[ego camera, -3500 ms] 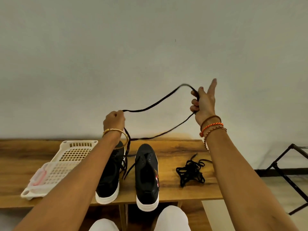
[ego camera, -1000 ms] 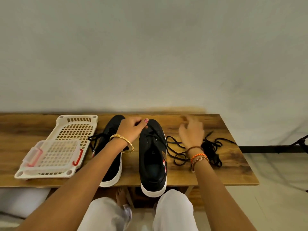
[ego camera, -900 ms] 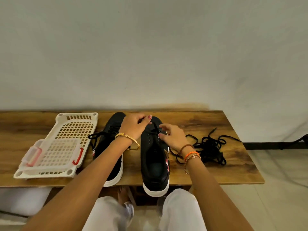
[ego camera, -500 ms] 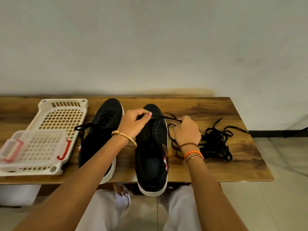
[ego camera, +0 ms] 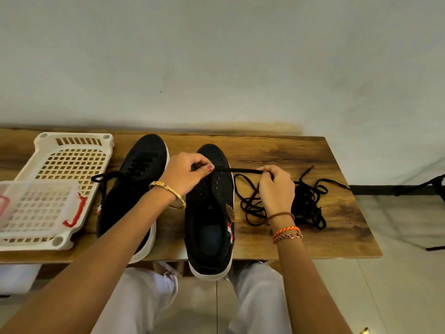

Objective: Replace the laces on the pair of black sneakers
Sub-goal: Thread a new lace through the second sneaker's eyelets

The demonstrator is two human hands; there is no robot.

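Two black sneakers with white soles stand on the wooden table (ego camera: pixel 277 150), toes pointing away from me. The left sneaker (ego camera: pixel 134 189) has a black lace threaded in it. The right sneaker (ego camera: pixel 212 213) shows bare eyelets. A black lace (ego camera: pixel 237 170) is stretched across the right sneaker's toe end. My left hand (ego camera: pixel 185 173) pinches one end of it over the shoe. My right hand (ego camera: pixel 275 189) pinches it just right of the shoe. The rest of this lace lies looped on the table (ego camera: pixel 250 203).
A tangled pile of black laces (ego camera: pixel 309 201) lies right of my right hand. A white perforated plastic basket (ego camera: pixel 74 141) with a smaller red-handled tray (ego camera: pixel 36 208) in it sits at the left. The table's right edge is near the pile.
Earlier both hands held a lace high above the shoes. They came down to the right sneaker, and the lace is now pulled taut between them across its toe end.
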